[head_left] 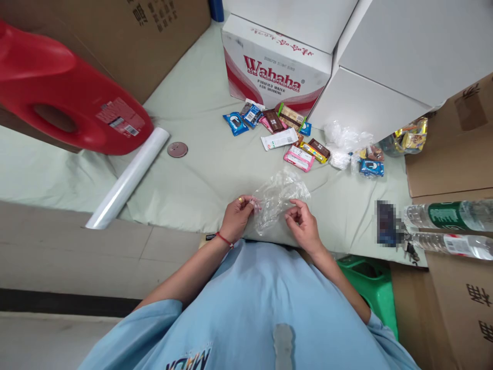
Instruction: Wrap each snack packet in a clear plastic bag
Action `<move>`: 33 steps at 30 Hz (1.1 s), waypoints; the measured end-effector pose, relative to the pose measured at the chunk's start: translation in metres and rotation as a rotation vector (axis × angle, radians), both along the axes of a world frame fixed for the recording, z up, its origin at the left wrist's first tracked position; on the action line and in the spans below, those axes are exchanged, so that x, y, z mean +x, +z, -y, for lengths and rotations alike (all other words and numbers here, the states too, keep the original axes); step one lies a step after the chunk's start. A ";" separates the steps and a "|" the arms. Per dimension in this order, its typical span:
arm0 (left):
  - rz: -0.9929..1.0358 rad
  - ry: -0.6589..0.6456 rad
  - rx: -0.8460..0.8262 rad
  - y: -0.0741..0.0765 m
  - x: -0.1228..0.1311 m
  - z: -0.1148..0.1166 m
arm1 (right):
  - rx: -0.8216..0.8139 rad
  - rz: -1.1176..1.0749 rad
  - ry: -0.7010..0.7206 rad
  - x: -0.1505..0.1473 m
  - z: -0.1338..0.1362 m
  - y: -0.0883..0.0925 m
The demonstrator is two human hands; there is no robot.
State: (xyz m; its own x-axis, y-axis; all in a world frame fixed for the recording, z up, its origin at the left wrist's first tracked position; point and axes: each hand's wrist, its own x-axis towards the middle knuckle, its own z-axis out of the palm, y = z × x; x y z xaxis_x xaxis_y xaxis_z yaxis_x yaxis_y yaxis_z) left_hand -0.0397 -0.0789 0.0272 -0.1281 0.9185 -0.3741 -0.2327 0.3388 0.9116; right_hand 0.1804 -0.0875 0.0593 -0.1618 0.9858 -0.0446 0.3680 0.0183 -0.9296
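Observation:
A clear plastic bag [279, 192] lies crumpled on the pale green cloth [200, 169] just in front of me. My left hand [236, 216] pinches the bag's left edge with curled fingers; it wears a ring and a red wrist string. My right hand [302, 223] pinches the bag's lower right edge. Beyond the bag lies a scatter of wrapped snacks [285, 133]: blue, brown, pink and white packets.
A red detergent jug [65, 95] and a white roll [129, 177] lie at the left, with a small round disc [177, 149] nearby. A Wahaha carton [275, 67] and white boxes [385, 56] stand behind. More bagged snacks [365, 154], two water bottles [449, 228] and a green stool [372, 288] are at the right.

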 end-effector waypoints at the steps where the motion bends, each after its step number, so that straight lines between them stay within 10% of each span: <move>1: 0.039 0.007 -0.009 0.001 -0.001 0.001 | -0.021 -0.017 -0.030 0.001 0.001 0.001; 10: 0.017 -0.223 0.033 0.016 0.019 0.012 | 0.024 0.070 0.048 -0.027 -0.009 0.009; 18: 0.031 -0.012 -0.053 0.004 -0.002 0.012 | -0.193 -0.187 -0.118 -0.003 -0.011 -0.004; 27: -0.143 -0.384 0.206 0.017 0.020 0.015 | -0.130 -0.079 -0.083 -0.021 -0.022 0.002; 33: -0.113 -0.357 0.077 0.006 0.010 0.021 | -0.153 -0.107 -0.104 -0.018 -0.023 -0.006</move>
State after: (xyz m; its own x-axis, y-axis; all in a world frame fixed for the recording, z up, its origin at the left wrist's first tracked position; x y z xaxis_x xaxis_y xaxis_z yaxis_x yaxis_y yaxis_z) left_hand -0.0292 -0.1001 0.0330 0.1684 0.9376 -0.3042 -0.0090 0.3100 0.9507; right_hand 0.1627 -0.0641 0.0531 -0.0714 0.9805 -0.1832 0.2595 -0.1591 -0.9526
